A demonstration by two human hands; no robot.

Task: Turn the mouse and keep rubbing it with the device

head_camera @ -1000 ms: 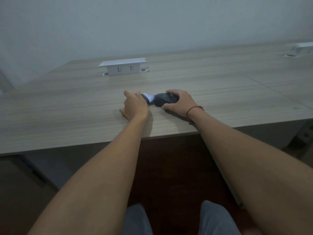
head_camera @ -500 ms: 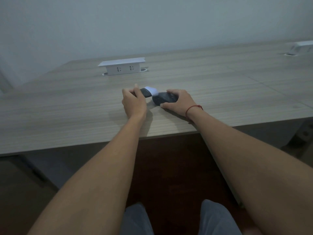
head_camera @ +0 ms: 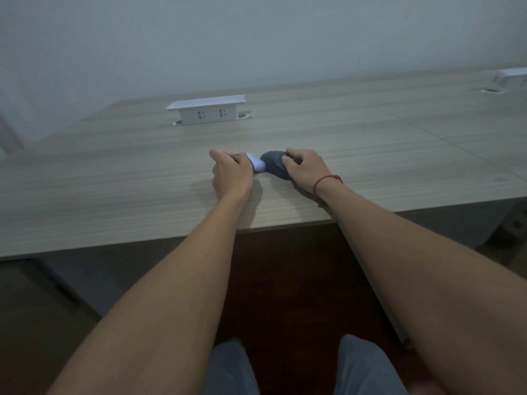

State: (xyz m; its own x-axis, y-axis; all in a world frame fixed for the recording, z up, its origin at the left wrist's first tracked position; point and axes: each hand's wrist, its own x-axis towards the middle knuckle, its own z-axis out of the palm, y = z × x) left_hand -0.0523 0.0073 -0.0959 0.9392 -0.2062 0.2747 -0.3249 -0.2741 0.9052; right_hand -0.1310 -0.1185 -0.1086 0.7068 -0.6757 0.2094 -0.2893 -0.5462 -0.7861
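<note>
Counting left to right: one left hand [head_camera: 232,173], one small white-tipped piece [head_camera: 257,164], one dark mouse [head_camera: 275,166], one right hand [head_camera: 306,169], two white socket boxes, one wooden table [head_camera: 114,181]. The left hand sits knuckles-up on the tabletop, fingers curled round the white-tipped piece; only the pale, smooth, rounded end pokes out on the thumb side, the rest hidden in the fist, so what it is exactly cannot be told. A thin ring shows on one left finger. The white end lies just beside the mouse, touching or nearly so, between the two hands. The mouse is dark grey, matte, rounded like a pebble, resting on the table. The right hand cups it from the right, fingers bent over its far edge, thumb on the near side; most of the mouse shows to the left of those fingers. A red string bracelet [head_camera: 328,179] circles the right wrist. The table is pale wood-grain laminate, flat, with a seam line right of the right hand. Beyond the left fingers, well apart, stands a rectangular white socket box [head_camera: 206,109] with two outlets. A second socket box [head_camera: 510,78] stands far beyond the right fingers, at the frame edge. Grey trouser knees [head_camera: 368,369] show below.
</note>
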